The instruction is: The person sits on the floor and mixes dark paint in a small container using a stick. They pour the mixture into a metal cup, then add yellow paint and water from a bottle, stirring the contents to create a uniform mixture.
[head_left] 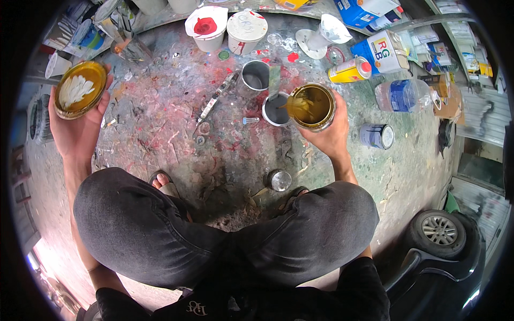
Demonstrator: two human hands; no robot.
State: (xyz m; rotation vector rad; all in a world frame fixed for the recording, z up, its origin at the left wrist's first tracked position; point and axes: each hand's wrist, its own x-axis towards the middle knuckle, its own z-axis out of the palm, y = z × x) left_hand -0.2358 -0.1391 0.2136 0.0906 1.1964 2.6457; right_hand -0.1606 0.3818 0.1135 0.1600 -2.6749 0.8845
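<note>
Floor (144,123) of paint-spattered concrete spreads between the person's bent legs (225,238) and the containers along its far side. A car wheel (439,230) bounds the lower right. Next in size, a clear bottle (401,96) with a blue label and a boxy tin (383,52) crowd the right edge, a yellow can (348,70) just beside the latter. Two white tubs (209,41) stand close together at the top. The left hand (79,131) is raised at the far left, fingers closed around the rim of a golden-brown lid (80,91) smeared with white; a wide stretch of floor separates it from the cups. The right hand (327,138) is clamped on the right side of an open tin (316,107), most of its fingers hidden behind. The tin tips left, its lip overlapping the right rim of the nearer grey cup (276,113); I cannot tell whether they touch. A second grey cup (255,75) sits just behind, leaving little room there. To the tin's right is a gap, then a small paint can (375,136). A round metal can (279,180) lies near the feet, and a flat stirring strip (274,80) rises from the nearer cup.
</note>
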